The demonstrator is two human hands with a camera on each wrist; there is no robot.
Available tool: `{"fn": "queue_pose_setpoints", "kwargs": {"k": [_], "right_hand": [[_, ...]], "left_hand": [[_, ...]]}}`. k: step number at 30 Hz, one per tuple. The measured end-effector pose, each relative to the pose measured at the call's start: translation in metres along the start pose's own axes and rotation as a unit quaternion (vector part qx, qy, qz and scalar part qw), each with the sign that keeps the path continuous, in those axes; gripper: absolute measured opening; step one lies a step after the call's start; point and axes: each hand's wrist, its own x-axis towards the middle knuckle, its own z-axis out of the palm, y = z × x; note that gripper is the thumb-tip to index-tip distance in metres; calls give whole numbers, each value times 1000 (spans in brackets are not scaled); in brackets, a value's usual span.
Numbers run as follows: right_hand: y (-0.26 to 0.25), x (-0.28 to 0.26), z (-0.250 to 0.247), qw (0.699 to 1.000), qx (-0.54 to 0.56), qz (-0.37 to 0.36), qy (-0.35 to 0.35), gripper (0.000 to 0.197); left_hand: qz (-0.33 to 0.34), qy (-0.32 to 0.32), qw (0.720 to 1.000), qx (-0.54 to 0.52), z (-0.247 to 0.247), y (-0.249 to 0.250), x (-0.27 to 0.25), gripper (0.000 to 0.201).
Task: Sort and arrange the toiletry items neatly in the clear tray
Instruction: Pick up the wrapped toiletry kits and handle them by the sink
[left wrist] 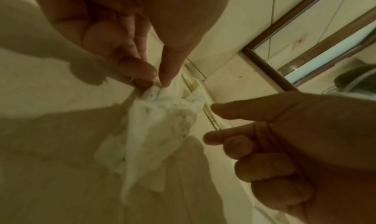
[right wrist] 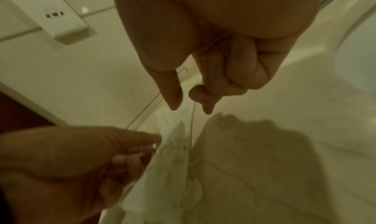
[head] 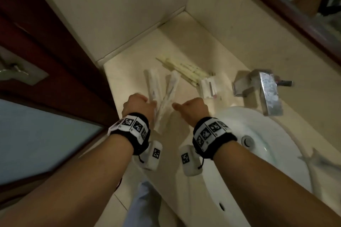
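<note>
White plastic sachets (head: 162, 97), long and crinkled, were pinched at their near ends between the thumb and curled fingers of the left hand (head: 139, 106); two of them were seen fanned out in a V beyond that grip, lying on the cream stone desk (head: 132, 64). In the left wrist view the same sachets (left wrist: 162, 123) were shown bunched below the pinching fingertips (left wrist: 142, 70). The right hand (head: 191, 108) was held just to the right of the left grip, apart from the sachets; its fingers were curled into the palm with nothing held and its thumb was pointed toward the sachets. In the right wrist view the right thumb and a bent finger (right wrist: 201, 94) were recorded hovering above the sachets (right wrist: 173, 163), with no contact visible.

Beyond and to the right of both grips, a flat clear tray (head: 184, 70) with yellowed edges was recorded on the desk; whether anything lay in it could not be told. At the tray's right end, a small white packet (head: 208, 86) was noted. Farther right, a chrome tap (head: 265, 90) was seen above a white basin (head: 267, 140). To the left of the left grip, a dark red door frame (head: 55, 46) was recorded.
</note>
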Motion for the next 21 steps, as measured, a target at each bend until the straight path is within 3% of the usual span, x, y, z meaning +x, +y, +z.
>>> {"fn": "queue_pose_setpoints", "kwargs": {"k": [5,11,16,21], "right_hand": [[-11,11,28,999,-17,17,-25,48],[-14,11,28,999,-12,-1,-35,35],[-11,4,20,999,-5,-22,-26,27],[-6,-12,-3,998,15,-56,5,35]], "left_hand": [[29,-9,998,46,3,6,13,36],[45,-41,996,62,7,8,19,37],[68,-66,995,21,5,8,19,37],[87,-74,993,-38,0,13,11,34]]}}
